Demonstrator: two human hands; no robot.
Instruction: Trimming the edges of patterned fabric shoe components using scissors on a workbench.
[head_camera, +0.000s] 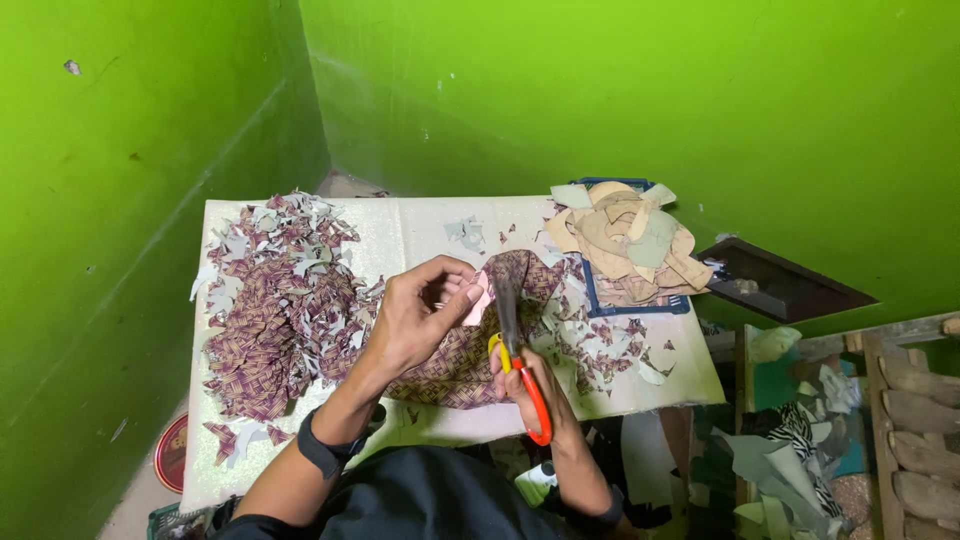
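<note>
My left hand (418, 315) pinches a small pink-backed piece (480, 299) of woven-pattern material above the table. My right hand (530, 385) grips scissors (515, 345) with orange and yellow handles, the blades pointing up against that piece. Under both hands lies a larger sheet of purple and tan woven-pattern material (455, 365). A black band sits on my left wrist.
A big heap of purple woven offcuts (275, 305) covers the left of the white table (400, 235). A blue tray (640, 307) piled with tan cut shapes (625, 240) stands at the back right. Loose scraps lie right of my hands. Green walls close in behind and left.
</note>
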